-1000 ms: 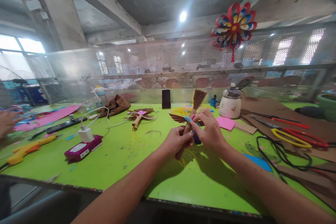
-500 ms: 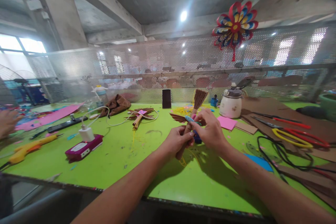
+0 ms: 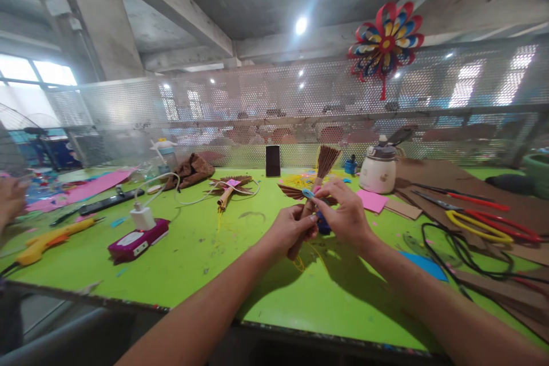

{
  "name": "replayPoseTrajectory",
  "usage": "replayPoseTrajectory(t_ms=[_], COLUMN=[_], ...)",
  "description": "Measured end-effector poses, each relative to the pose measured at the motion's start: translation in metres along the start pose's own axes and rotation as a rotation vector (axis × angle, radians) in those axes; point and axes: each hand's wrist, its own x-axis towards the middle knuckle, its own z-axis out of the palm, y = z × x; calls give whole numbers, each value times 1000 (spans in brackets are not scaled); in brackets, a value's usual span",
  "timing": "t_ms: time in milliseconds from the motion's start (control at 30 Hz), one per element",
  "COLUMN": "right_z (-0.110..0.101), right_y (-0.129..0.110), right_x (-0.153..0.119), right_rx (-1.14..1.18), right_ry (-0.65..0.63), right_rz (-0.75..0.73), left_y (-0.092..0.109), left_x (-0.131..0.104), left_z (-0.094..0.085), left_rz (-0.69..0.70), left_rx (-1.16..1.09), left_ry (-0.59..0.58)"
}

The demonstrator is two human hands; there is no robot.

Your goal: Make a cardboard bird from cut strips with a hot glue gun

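Over the middle of the green table, my left hand (image 3: 288, 232) is closed round the rolled body of a brown paper craft (image 3: 328, 162). The craft is tilted, with a pleated fan at its top, another pleated piece at its left side and yellow strings at its lower end. At the front of its body, my right hand (image 3: 343, 213) pinches a light-blue paper strip (image 3: 307, 193), which lies against the craft. The fingertips partly hide the strip. A dark blue object (image 3: 323, 225) shows behind my hands.
Left are a similar brown paper craft (image 3: 229, 190), a purple power socket (image 3: 139, 240) and a yellow glue gun (image 3: 47, 241). Right are scissors (image 3: 478, 226), a white bottle (image 3: 377, 172) and black cable (image 3: 467, 263). Another person's hand (image 3: 11, 200) shows at far left.
The light-blue strip now shows less length to the right, lying closer against the craft under my right fingers. My left hand keeps its hold. The other person's hand has shifted slightly left.
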Motion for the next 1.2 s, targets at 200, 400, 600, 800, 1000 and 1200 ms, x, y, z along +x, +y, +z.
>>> replayPoseTrajectory(t_ms=[200, 400, 600, 800, 1000, 1200], right_z=[1, 1, 3, 4, 5, 5], right_y=[1, 3, 3, 1, 1, 2], right_x=[1, 1, 0, 0, 0, 0], right_rx=[-40, -92, -108, -158, -179, -247], right_ry=[7, 20, 14, 12, 14, 8], right_rz=[-25, -35, -5, 13, 12, -14], left_y=[1, 3, 2, 1, 1, 1], left_x=[0, -1, -1, -2, -2, -2], left_z=[0, 2, 1, 1, 1, 1], left_rz=[-6, -22, 7, 7, 7, -5], left_rx=[-5, -1, -1, -13, -34, -29], left_ry=[10, 19, -2, 0, -5, 19])
